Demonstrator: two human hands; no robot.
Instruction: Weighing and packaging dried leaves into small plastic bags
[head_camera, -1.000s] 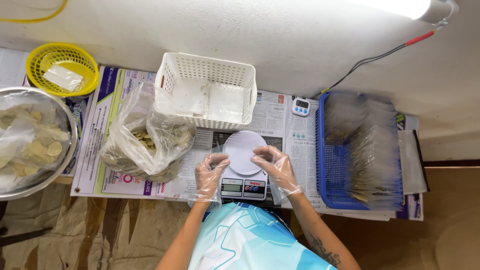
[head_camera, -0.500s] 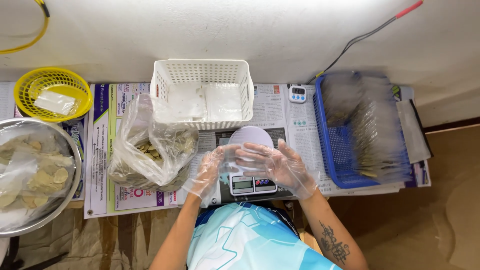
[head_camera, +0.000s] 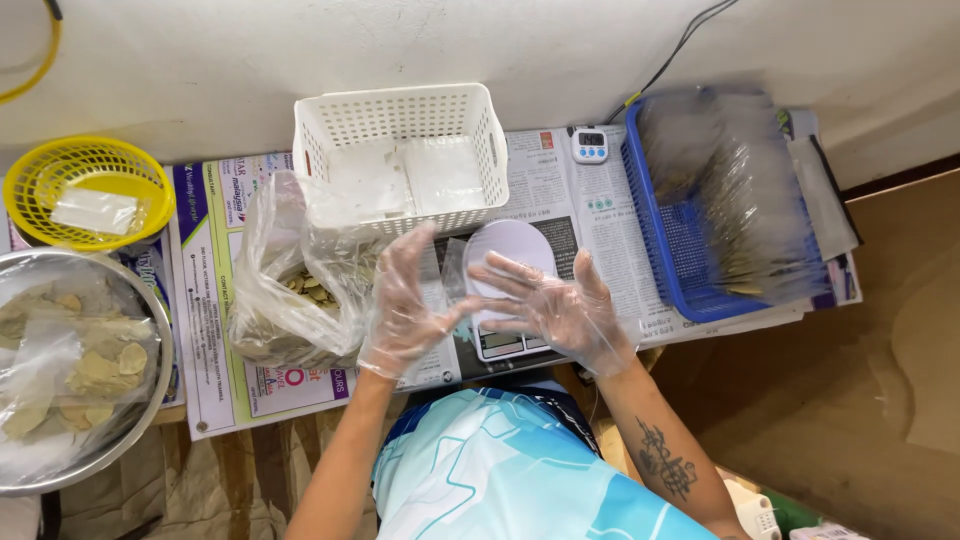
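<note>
Nearest the front edge of the desk, two hands in loose clear gloves hover above one small digital scale (head_camera: 512, 300) with a round white platform: the left hand (head_camera: 408, 305) and the right hand (head_camera: 555, 305) both have their fingers spread and fingertips nearly meeting over the platform, and nothing can be seen gripped between them. Just left of the scale, one open clear plastic bag (head_camera: 290, 290) holds dried leaves. At the front left corner stands one round metal bowl (head_camera: 60, 470), lined with plastic and holding more pale dried leaves. Newspaper sheets (head_camera: 220, 330) cover the desk under everything. Along the right side, one blue basket (head_camera: 670, 240) is packed with a row of clear packets standing on edge. Toward the back edge, one white perforated basket (head_camera: 400, 115) holds flat clear bags, one small white timer (head_camera: 590, 145) lies beside it, and one yellow basket (head_camera: 85, 175) at the back left holds one clear packet.
</note>
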